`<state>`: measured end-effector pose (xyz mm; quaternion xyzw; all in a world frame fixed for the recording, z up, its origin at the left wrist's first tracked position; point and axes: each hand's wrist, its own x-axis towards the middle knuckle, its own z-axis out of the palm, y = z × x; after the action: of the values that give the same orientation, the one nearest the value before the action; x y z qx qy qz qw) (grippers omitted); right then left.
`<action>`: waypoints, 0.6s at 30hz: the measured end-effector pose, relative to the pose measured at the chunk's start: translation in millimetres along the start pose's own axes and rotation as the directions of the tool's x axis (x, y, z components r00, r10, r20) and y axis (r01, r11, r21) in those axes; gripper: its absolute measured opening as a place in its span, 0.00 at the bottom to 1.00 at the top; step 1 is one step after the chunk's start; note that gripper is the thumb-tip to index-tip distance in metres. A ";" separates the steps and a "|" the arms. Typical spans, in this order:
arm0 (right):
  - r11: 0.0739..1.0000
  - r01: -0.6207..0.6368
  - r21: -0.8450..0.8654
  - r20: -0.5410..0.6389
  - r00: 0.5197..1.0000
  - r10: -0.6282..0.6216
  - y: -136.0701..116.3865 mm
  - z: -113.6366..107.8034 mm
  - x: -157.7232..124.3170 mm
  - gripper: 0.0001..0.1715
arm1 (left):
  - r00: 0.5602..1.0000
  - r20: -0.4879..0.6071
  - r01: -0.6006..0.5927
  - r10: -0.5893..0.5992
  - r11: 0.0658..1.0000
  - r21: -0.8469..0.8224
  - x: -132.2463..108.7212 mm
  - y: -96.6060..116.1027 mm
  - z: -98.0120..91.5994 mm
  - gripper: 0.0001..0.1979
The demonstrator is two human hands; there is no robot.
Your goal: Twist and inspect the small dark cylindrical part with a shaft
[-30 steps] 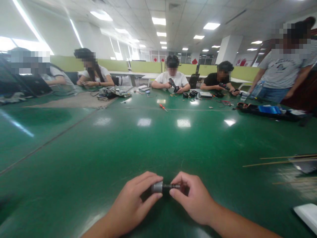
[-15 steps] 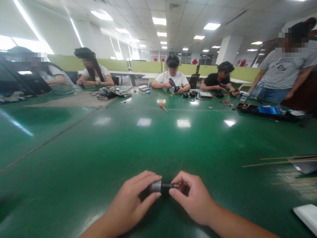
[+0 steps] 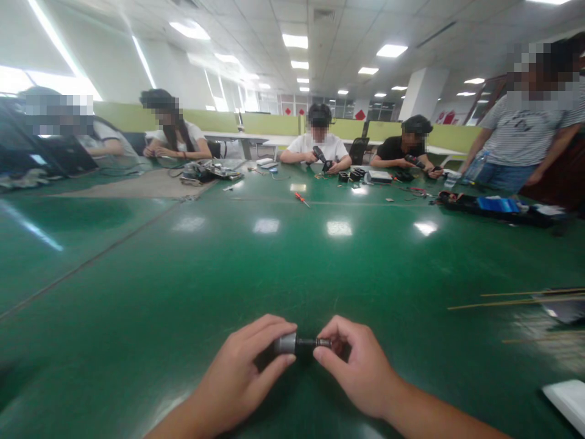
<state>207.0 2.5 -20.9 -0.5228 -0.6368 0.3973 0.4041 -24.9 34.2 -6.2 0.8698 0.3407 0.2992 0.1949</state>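
Low in the middle of the head view, both hands hold one part: a grey metal cylinder (image 3: 286, 343) with a thin dark shaft (image 3: 306, 342) sticking out to the right. Thumb and fingers of my left hand (image 3: 249, 360) close round the cylinder. At the shaft's far end, a ribbed metal tip (image 3: 324, 342) sits between the thumb and fingertips of my right hand (image 3: 354, 360). The part lies level, just over the green table (image 3: 292, 274). My left fingers hide the cylinder's left end. Its exact kind is unclear.
An orange screwdriver (image 3: 301, 199) lies further back on the table. At right are thin yellowish sticks (image 3: 503, 300) and a white object (image 3: 567, 402). Across the table, co-workers sit among electronic parts (image 3: 210, 171); another person (image 3: 525, 122) stands at right beside a black tray (image 3: 493, 207).
Both hands keep nearly the same place and grip on the part. The standing person at right has shifted slightly.
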 end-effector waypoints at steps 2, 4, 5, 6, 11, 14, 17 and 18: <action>1.000 -0.002 0.007 0.001 1.000 0.002 -0.2 0.0 0.0 0.01 | 1.000 -0.008 -0.007 0.007 1.000 0.006 -0.1 -0.3 -0.5 0.15; 1.000 -0.003 0.014 0.003 1.000 0.003 -0.4 0.0 0.0 0.01 | 1.000 -0.012 -0.012 0.012 1.000 0.010 0.1 -0.3 -1.0 0.15; 1.000 -0.003 0.015 0.004 1.000 0.003 -0.6 -0.1 0.0 0.01 | 1.000 -0.012 -0.013 0.013 1.000 0.011 0.3 -0.1 -1.3 0.15; 1.000 -0.002 0.014 0.004 1.000 0.002 -0.7 -0.2 0.1 0.01 | 1.000 -0.013 -0.014 0.014 1.000 0.011 0.5 0.1 -1.6 0.15; 1.000 -0.014 0.015 0.003 1.000 0.014 -1.5 -0.4 0.7 0.01 | 1.000 -0.011 -0.010 0.010 1.000 0.008 1.3 1.3 -3.2 0.14; 1.000 -0.017 0.016 -0.001 1.000 0.017 -1.8 -0.2 1.1 0.01 | 1.000 -0.005 -0.005 0.005 1.000 0.003 1.4 1.2 -3.7 0.15; 1.000 -0.015 0.008 -0.003 1.000 0.015 -1.6 -0.3 1.2 0.01 | 1.000 -0.013 -0.006 0.006 1.000 0.005 1.7 0.7 -3.9 0.15; 1.000 -0.016 0.007 -0.004 1.000 0.016 -1.3 -0.5 1.3 0.02 | 1.000 -0.014 -0.006 0.006 1.000 0.005 1.8 0.6 -3.9 0.15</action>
<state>206.9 3.6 -19.4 -0.5273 -0.6302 0.4019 0.4041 -26.1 35.6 -2.2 0.8691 0.3400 0.3051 0.1896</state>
